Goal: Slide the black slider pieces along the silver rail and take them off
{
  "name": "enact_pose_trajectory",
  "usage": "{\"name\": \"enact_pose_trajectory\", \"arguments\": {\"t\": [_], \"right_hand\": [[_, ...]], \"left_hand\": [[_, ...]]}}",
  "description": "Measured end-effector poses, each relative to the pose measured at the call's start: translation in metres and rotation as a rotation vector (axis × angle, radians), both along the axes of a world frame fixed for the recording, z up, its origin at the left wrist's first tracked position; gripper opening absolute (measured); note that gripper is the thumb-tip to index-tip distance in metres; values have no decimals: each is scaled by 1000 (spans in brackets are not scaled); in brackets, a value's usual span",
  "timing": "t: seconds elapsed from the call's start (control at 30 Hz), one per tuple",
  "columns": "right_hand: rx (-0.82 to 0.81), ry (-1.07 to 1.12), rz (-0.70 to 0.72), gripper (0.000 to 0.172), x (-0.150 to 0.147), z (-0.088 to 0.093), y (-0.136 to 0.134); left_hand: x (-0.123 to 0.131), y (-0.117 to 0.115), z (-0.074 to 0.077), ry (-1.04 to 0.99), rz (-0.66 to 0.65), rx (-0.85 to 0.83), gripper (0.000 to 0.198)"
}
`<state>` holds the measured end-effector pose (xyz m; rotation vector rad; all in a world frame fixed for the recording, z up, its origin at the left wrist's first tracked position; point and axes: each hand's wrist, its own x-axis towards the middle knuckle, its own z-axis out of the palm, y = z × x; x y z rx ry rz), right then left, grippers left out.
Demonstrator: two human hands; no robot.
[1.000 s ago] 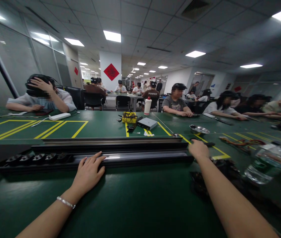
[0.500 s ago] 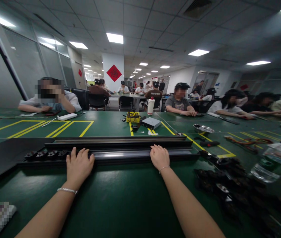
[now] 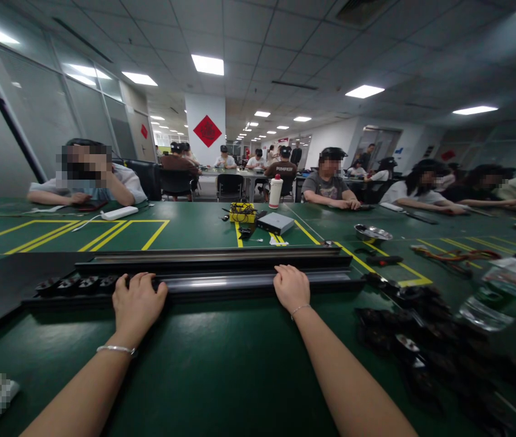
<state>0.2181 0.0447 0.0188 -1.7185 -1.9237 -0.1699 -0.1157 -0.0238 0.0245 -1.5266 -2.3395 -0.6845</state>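
Note:
Two long dark metal rails lie across the green table in front of me. My left hand (image 3: 137, 301) grips the near rail (image 3: 221, 284) with its fingers curled over the top edge, beside a row of black sockets (image 3: 76, 284) set into the rail's left end. My right hand (image 3: 291, 286) also grips this rail, further to the right, fingers bent over it. The second rail (image 3: 212, 258) lies just behind, parallel, untouched.
A heap of loose black sockets (image 3: 403, 321) lies to my right, with a clear plastic bag (image 3: 495, 291) beyond. A metal bowl (image 3: 371, 232), grey box (image 3: 276, 223), yellow item (image 3: 242, 213) and white bottle (image 3: 275, 192) sit mid-table. Other people sit along the far edge.
My right hand came in from the rail's far right end to its middle and closed on it. My left hand slid left along the rail and curled its fingers over it.

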Motion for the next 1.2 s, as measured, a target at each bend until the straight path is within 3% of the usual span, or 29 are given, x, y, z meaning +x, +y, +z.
{"name": "enact_pose_trajectory", "arguments": {"t": [0.57,0.77,1.2], "right_hand": [[20,5,-12,39,-1,-1,0],[30,-5,-16,38,0,-3,1],[35,-21,-14,38,0,-4,2]], "left_hand": [[1,3,-2,0,11,0,44],[0,4,-6,-100,125,112,66],[-2,6,-6,-68,105,6,59]]}}
